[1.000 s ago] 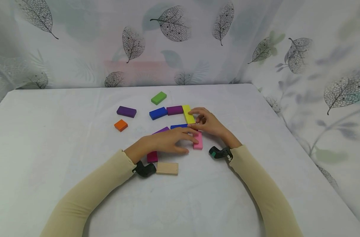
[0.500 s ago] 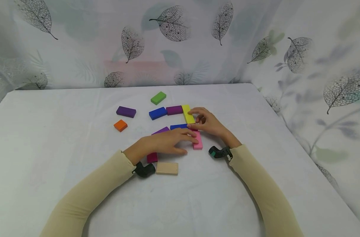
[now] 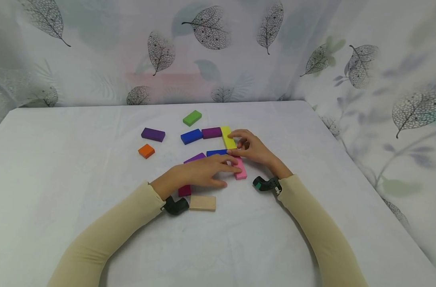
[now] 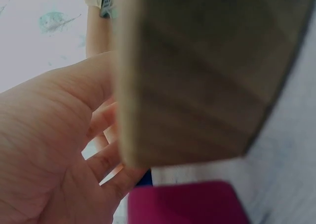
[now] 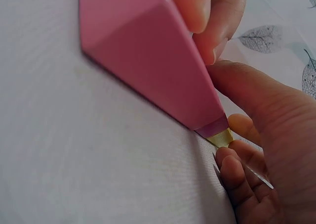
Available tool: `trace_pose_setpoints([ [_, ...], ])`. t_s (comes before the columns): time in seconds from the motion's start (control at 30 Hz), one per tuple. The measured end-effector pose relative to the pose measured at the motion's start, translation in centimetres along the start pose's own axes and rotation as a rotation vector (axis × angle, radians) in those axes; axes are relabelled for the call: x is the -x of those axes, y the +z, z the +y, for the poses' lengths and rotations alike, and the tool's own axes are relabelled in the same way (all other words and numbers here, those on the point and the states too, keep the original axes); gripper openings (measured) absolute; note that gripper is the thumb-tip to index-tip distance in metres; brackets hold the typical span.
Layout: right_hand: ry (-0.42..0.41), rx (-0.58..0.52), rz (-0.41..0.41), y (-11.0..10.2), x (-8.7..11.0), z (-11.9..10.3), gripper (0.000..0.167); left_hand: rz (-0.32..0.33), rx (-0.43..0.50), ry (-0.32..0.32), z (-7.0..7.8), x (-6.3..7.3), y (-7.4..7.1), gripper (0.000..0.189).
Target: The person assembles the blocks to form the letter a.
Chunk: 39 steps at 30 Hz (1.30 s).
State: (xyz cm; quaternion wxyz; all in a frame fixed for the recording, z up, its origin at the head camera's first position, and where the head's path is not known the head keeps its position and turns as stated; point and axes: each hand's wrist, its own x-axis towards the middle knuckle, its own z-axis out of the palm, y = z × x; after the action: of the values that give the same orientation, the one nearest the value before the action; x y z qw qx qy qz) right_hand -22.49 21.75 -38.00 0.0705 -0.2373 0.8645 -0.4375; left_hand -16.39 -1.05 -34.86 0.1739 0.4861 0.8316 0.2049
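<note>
In the head view, my left hand (image 3: 203, 170) reaches across from the left, fingers extended, with fingertips on the pink block (image 3: 242, 172). My right hand (image 3: 257, 150) lies just beyond it. Its index fingertip touches the yellow block (image 3: 227, 137), and its thumb rests near that block's front end. Between the yellow and pink blocks, a small dark red or purple piece shows only partly. A blue block (image 3: 216, 152) joins there from the left. Below my left hand, a purple block (image 3: 195, 158) and a crimson block (image 3: 184, 191) are partly covered.
A blue block (image 3: 191, 136) and a plum block (image 3: 212, 133) run up to the yellow one. Green (image 3: 192, 118), dark purple (image 3: 153, 134) and orange (image 3: 146, 151) blocks lie apart on the white cloth (image 3: 67, 167). A tan block (image 3: 202, 203) lies near the left wrist.
The pink block has shifted slightly away from me, and its near end has turned a little to the right under my left fingertips. My right hand stays in place.
</note>
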Motion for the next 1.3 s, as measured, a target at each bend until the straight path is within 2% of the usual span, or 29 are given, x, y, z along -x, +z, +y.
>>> trace_pose_setpoints([
  [0.2,0.011,-0.012,-0.005,0.0,0.1,-0.1,0.048,0.001,0.038,-0.025,-0.1,0.0,0.0,0.055],
  [0.4,0.015,-0.025,-0.012,-0.1,0.0,0.0,0.049,0.035,0.103,-0.041,-0.4,0.6,-0.1,0.049],
  [0.67,0.039,-0.016,-0.054,-0.6,1.2,-4.0,0.047,0.058,0.135,-0.080,-0.3,1.7,-0.6,0.043],
  [0.8,0.050,0.003,-0.066,-0.7,1.5,-4.3,0.048,0.084,0.119,-0.048,-0.3,2.1,-0.8,0.039],
  [0.9,0.036,0.013,-0.066,-0.9,1.6,-4.1,0.048,0.118,0.107,-0.009,-0.3,2.7,-1.1,0.035],
  [1.0,0.013,0.013,-0.061,-0.8,1.4,-2.6,0.048,0.153,0.105,0.010,-0.3,3.3,-1.5,0.032],
  [1.13,-0.016,0.005,-0.075,-0.9,1.0,-0.2,0.050,0.206,0.116,0.014,-0.5,4.5,-1.7,0.028],
  [1.3,-0.021,-0.046,-0.124,-1.0,1.0,0.3,0.055,0.265,0.125,0.002,-1.0,6.2,-1.5,0.024],
])
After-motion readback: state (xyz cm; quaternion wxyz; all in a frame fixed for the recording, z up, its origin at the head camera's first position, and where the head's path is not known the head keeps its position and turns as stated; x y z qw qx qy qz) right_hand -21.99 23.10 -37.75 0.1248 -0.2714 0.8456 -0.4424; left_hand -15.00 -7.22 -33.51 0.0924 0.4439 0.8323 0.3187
